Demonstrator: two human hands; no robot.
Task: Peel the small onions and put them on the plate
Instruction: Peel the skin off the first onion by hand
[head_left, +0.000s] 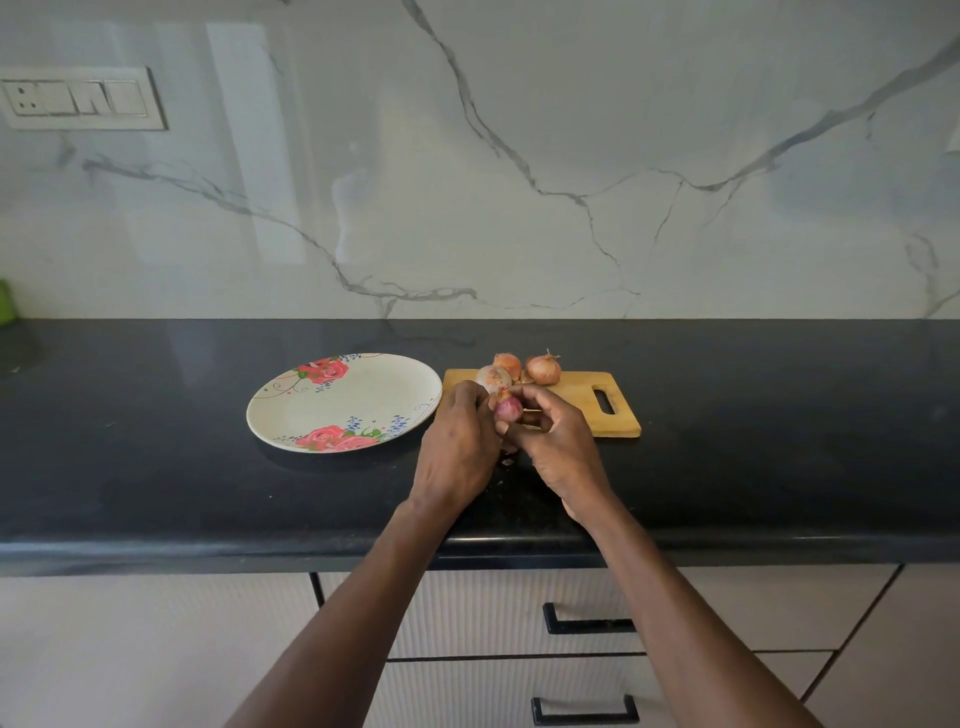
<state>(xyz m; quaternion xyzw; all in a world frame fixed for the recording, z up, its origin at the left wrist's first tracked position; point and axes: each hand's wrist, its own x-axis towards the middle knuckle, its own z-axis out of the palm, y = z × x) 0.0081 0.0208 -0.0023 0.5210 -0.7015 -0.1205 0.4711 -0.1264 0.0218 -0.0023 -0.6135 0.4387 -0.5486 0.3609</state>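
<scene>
Both hands meet over the near left corner of a wooden cutting board (582, 402). My right hand (558, 441) grips a small pink onion (508, 409), partly peeled. My left hand (460, 441) pinches at the skin on that onion's top. Three small onions lie at the board's far edge: a pale one (492, 378) just behind my fingers, a brown one (508, 365) and another brown one (544, 368). A floral plate (291, 410) with nothing on it sits left of the board.
A scrap of onion skin (506, 461) lies on the black counter (182, 467) below my hands. A marble wall with a switch panel (78, 97) rises behind. Drawers with black handles (587, 623) are below the counter edge.
</scene>
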